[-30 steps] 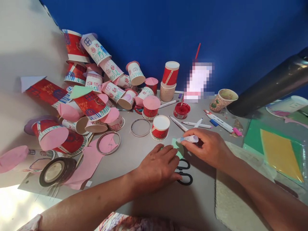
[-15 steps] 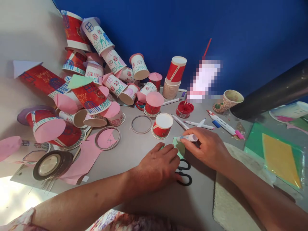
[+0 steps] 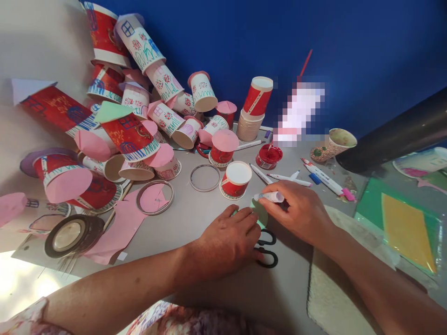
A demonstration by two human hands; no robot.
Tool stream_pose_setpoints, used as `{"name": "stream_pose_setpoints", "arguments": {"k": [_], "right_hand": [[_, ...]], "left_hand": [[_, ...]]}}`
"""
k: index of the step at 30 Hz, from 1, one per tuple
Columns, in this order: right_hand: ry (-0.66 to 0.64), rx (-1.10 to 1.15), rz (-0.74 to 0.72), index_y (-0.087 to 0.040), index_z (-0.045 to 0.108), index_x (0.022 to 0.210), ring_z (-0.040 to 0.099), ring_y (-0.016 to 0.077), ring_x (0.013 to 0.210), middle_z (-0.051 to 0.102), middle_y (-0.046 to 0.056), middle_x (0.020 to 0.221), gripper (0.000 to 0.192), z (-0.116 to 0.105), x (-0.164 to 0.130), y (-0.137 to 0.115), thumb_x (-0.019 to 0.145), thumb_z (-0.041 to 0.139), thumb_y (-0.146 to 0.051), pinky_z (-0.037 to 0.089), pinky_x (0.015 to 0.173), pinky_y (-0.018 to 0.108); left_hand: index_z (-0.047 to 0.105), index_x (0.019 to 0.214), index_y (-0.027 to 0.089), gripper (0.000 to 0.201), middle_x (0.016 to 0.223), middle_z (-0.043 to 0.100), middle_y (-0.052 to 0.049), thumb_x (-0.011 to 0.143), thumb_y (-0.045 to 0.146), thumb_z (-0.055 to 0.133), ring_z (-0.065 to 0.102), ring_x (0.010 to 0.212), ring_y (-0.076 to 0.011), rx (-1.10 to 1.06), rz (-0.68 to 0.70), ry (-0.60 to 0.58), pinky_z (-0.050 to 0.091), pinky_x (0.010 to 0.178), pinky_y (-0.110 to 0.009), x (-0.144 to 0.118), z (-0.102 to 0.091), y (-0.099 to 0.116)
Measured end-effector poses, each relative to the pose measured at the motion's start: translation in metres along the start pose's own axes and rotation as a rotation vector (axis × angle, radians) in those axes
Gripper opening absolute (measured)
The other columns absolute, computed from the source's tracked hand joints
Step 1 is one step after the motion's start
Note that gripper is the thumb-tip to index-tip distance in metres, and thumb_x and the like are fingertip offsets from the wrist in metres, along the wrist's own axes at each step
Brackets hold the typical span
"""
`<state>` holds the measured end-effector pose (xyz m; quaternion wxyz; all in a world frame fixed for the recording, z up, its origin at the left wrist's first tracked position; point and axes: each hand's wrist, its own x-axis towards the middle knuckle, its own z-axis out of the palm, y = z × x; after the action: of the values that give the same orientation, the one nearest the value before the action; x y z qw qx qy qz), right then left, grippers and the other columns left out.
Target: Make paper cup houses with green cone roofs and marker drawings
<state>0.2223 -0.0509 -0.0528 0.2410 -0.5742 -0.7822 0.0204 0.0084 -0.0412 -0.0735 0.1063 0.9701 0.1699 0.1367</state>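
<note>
Head view: The left hand (image 3: 228,244) lies palm down on the grey surface (image 3: 195,218), fingers spread flat and pressing the near edge of a light green paper piece (image 3: 261,215); it grips nothing. The right hand (image 3: 302,211) is closed around a white marker (image 3: 269,197), held nearly level with its tip pointing left over the green paper piece. The paper piece lies flat between the two hands, partly hidden by both. Black-handled scissors (image 3: 267,251) rest on the surface just beside the left hand's fingertips, below the paper.

Just beyond the paper stands an inverted red paper cup (image 3: 235,180). A bare ring (image 3: 205,177) lies to its left, and a second ring (image 3: 155,197) sits on pink paper (image 3: 120,230). An open red paint pot (image 3: 268,156) and several loose markers (image 3: 289,178) lie behind the right hand. A pile of decorated cups (image 3: 139,121) fills the far left. A tape roll (image 3: 71,235) lies at the near left edge.
</note>
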Motion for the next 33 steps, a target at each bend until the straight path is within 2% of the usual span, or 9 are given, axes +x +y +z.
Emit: {"name": "stream_pose_setpoints", "arguments": {"k": [4,10,15,18,21,26,29,31,33], "right_hand": [[-0.038,-0.035,-0.042,-0.020,0.066,0.092,0.069,0.0231,0.076,0.073,0.005,0.080,0.012,0.005,0.002,0.001,0.096,0.059,-0.028,0.045,0.068,0.033],[-0.025,-0.009,0.042,-0.022,0.066,0.090,0.068,0.0219,0.074,0.075,0.004,0.081,0.010,-0.003,0.000,0.004,0.094,0.061,-0.030,0.045,0.069,0.032],[-0.093,-0.069,-0.033,-0.019,0.066,0.092,0.069,0.0220,0.072,0.074,0.004,0.081,0.008,-0.003,-0.005,0.002,0.093,0.061,-0.025,0.044,0.065,0.032],[-0.059,-0.116,-0.024,-0.018,0.067,0.092,0.069,0.0229,0.072,0.074,0.005,0.082,0.009,-0.004,-0.006,0.005,0.094,0.061,-0.025,0.043,0.065,0.032],[-0.009,-0.057,-0.058,-0.019,0.066,0.092,0.069,0.0219,0.073,0.073,0.004,0.079,0.010,-0.005,-0.009,0.004,0.096,0.060,-0.026,0.044,0.067,0.032],[-0.048,-0.099,-0.116,-0.019,0.066,0.092,0.070,0.0225,0.072,0.073,0.004,0.080,0.008,-0.004,-0.012,0.004,0.094,0.062,-0.025,0.043,0.063,0.032],[0.052,-0.167,-0.101,-0.019,0.067,0.091,0.069,0.0228,0.069,0.073,0.005,0.076,0.010,-0.009,-0.010,0.011,0.095,0.062,-0.025,0.043,0.062,0.032],[0.168,-0.157,-0.096,-0.019,0.067,0.091,0.068,0.0229,0.070,0.074,0.006,0.076,0.010,-0.014,-0.008,0.013,0.096,0.062,-0.026,0.044,0.064,0.032],[0.228,-0.112,-0.086,-0.019,0.067,0.090,0.067,0.0222,0.069,0.073,0.005,0.076,0.009,-0.018,-0.009,0.011,0.095,0.063,-0.025,0.045,0.065,0.032]], "left_hand": [[0.065,0.105,0.012,0.040,0.114,0.068,-0.016,0.092,0.049,0.068,0.061,0.121,-0.0335,0.007,-0.004,-0.012,0.047,0.102,-0.049,0.000,-0.001,0.000],[0.065,0.105,0.012,0.041,0.116,0.068,-0.016,0.091,0.051,0.068,0.061,0.120,-0.0333,0.023,0.006,-0.011,0.048,0.099,-0.047,0.000,-0.001,0.000],[0.065,0.108,0.012,0.044,0.115,0.069,-0.016,0.093,0.053,0.064,0.062,0.118,-0.0331,0.001,-0.006,-0.021,0.048,0.101,-0.049,0.002,-0.002,0.001],[0.066,0.106,0.011,0.043,0.114,0.069,-0.016,0.092,0.051,0.067,0.061,0.118,-0.0335,0.000,0.008,-0.019,0.049,0.099,-0.048,0.002,-0.005,0.000],[0.066,0.104,0.012,0.041,0.111,0.069,-0.014,0.093,0.051,0.066,0.062,0.114,-0.0320,-0.016,0.008,-0.039,0.050,0.097,-0.047,0.003,-0.005,-0.001],[0.067,0.107,0.012,0.045,0.114,0.069,-0.014,0.094,0.054,0.063,0.062,0.115,-0.0315,-0.016,0.001,-0.017,0.048,0.099,-0.047,0.002,-0.003,-0.002],[0.067,0.109,0.011,0.044,0.116,0.069,-0.015,0.092,0.052,0.067,0.061,0.118,-0.0325,0.001,0.009,-0.025,0.048,0.100,-0.046,0.001,-0.005,-0.001],[0.067,0.110,0.011,0.044,0.119,0.069,-0.015,0.091,0.051,0.069,0.061,0.119,-0.0322,0.008,0.003,-0.019,0.047,0.101,-0.046,0.001,-0.005,-0.001],[0.068,0.109,0.011,0.044,0.119,0.069,-0.015,0.091,0.051,0.068,0.061,0.118,-0.0319,0.012,0.000,-0.009,0.047,0.101,-0.045,0.001,-0.005,0.000]]}}
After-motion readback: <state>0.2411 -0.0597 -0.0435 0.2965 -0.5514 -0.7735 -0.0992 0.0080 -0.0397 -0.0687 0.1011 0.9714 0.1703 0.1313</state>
